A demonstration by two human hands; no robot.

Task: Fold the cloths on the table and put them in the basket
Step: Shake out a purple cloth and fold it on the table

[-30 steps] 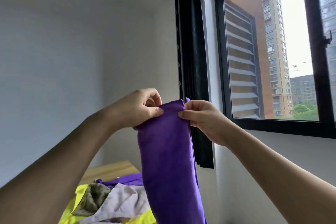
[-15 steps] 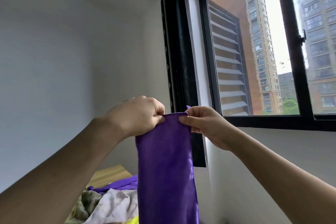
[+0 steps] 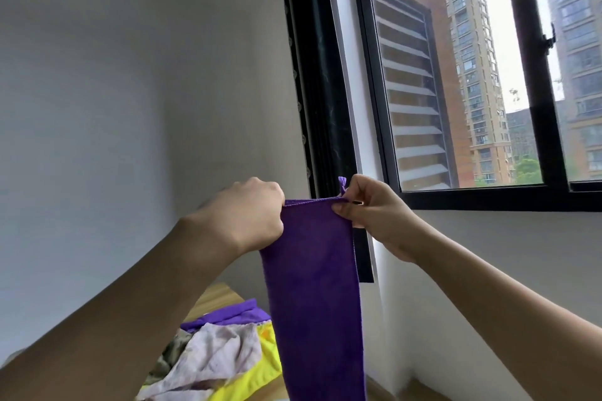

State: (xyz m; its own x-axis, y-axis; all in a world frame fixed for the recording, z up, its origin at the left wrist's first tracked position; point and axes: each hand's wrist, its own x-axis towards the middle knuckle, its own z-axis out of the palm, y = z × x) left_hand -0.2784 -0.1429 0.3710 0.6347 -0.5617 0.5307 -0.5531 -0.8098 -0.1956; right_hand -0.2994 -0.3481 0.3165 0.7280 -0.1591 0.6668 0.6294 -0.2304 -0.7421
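Observation:
A purple cloth (image 3: 316,296) hangs in the air as a long narrow strip, folded lengthwise. My left hand (image 3: 250,215) pinches its top left corner. My right hand (image 3: 368,208) pinches the top right corner, where a small purple loop sticks up. The top edge is stretched taut between both hands. Below lies a pile of cloths on the wooden table (image 3: 211,298): a pale lilac cloth (image 3: 218,358), a yellow cloth (image 3: 260,368), another purple cloth (image 3: 228,316) and an olive cloth (image 3: 171,355). The basket is out of view.
A white wall rises on the left. A black curtain (image 3: 319,91) hangs beside a black-framed window (image 3: 456,75) on the right. The wall under the window stands close behind the hanging cloth.
Both hands have pulled slightly apart, so the cloth's top edge is now straight and taut. The view has tilted a little, showing more of the pile below.

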